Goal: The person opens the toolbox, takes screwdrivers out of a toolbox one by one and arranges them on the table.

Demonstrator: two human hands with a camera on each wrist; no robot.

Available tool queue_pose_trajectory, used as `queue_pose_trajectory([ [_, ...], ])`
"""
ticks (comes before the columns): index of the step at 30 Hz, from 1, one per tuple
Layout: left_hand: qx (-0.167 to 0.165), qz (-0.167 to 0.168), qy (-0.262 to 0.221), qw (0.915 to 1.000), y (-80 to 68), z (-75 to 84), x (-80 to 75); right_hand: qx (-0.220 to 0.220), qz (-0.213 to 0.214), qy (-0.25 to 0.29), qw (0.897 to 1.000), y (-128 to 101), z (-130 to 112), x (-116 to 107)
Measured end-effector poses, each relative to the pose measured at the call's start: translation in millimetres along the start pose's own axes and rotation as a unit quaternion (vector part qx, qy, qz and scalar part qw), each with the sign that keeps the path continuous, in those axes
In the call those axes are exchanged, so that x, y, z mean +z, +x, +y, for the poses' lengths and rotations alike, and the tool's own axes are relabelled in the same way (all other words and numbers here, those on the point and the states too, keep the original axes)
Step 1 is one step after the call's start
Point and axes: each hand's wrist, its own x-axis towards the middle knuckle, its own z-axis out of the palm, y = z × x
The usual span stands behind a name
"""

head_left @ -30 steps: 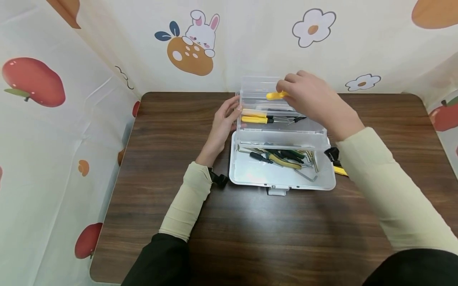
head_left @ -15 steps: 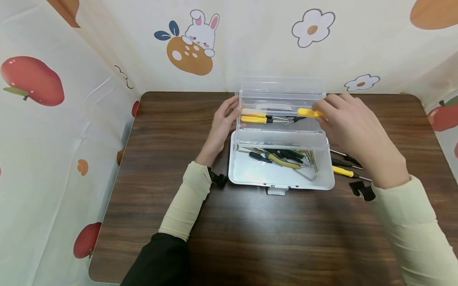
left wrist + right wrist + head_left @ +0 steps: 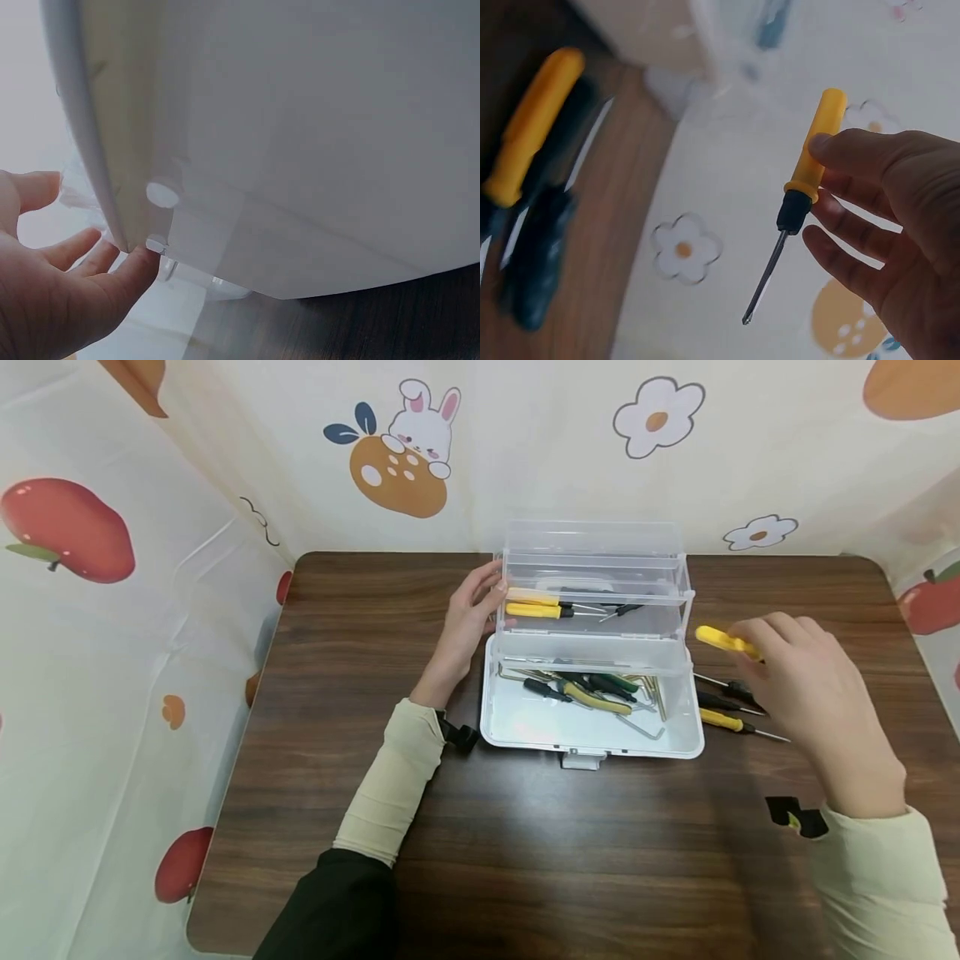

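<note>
A white toolbox stands with its clear lid and tray raised. My left hand holds the raised part at its left end, the thumb in front; the left wrist view shows that hand's fingertips against the plastic edge. To the right of the box, my right hand pinches a yellow-handled screwdriver above the table. Its shaft points away from the palm, with a cross-shaped tip. Two yellow-handled tools lie in the tray. Below them, pliers and hex keys fill the base.
Several screwdrivers lie on the brown table right of the box, one with a yellow handle and others with black handles. A patterned curtain hangs behind and to the sides.
My right hand has carried the yellow screwdriver from over the tray rightward and toward me, out past the box's right side. The left hand has stayed in place.
</note>
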Motion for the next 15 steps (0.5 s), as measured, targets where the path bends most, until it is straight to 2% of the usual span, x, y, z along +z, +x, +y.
queue_pose_trajectory([
  [7, 0.001, -0.003, -0.003, 1.0, 1.3, -1.8, 2.0, 0.038, -0.002, -0.007, 0.999, -19.6, 36.1, 13.5],
  [11, 0.001, -0.003, -0.001, 1.0, 0.9, -1.1, 1.9, 0.067, -0.027, 0.012, 0.997, -26.1, 57.6, 27.9],
  [15, 0.0, -0.001, -0.001, 1.0, 0.3, -1.3, 1.6, 0.071, -0.047, 0.033, 0.996, -28.7, 77.5, 44.0],
])
